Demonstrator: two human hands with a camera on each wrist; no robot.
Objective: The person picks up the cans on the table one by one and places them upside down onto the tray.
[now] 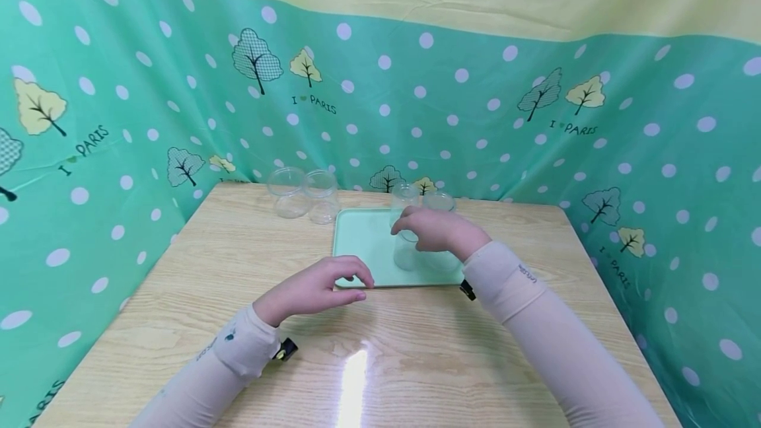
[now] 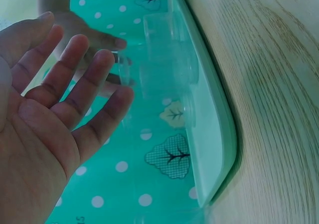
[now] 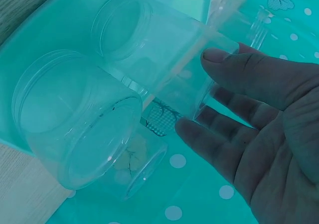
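Observation:
My right hand (image 1: 436,228) is over the light green tray (image 1: 362,269), thumb and fingers around the upper end of a clear jar (image 3: 154,47). The jar's lower end meets the tray, as the right wrist view shows. Beside it on the tray stands another clear jar (image 3: 75,119), with more clear jars behind, one of them at the tray's back (image 1: 405,194). Near the tray's front left corner my left hand (image 1: 318,286) hovers, holding nothing. In the left wrist view its fingers (image 2: 94,79) are spread and loosely bent.
Two more clear jars (image 1: 288,191) (image 1: 322,197) stand at the table's back left, left of the tray. Behind and at both sides of the wooden table (image 1: 238,263) hangs a green dotted curtain (image 1: 380,117). Light glares off the front of the tabletop.

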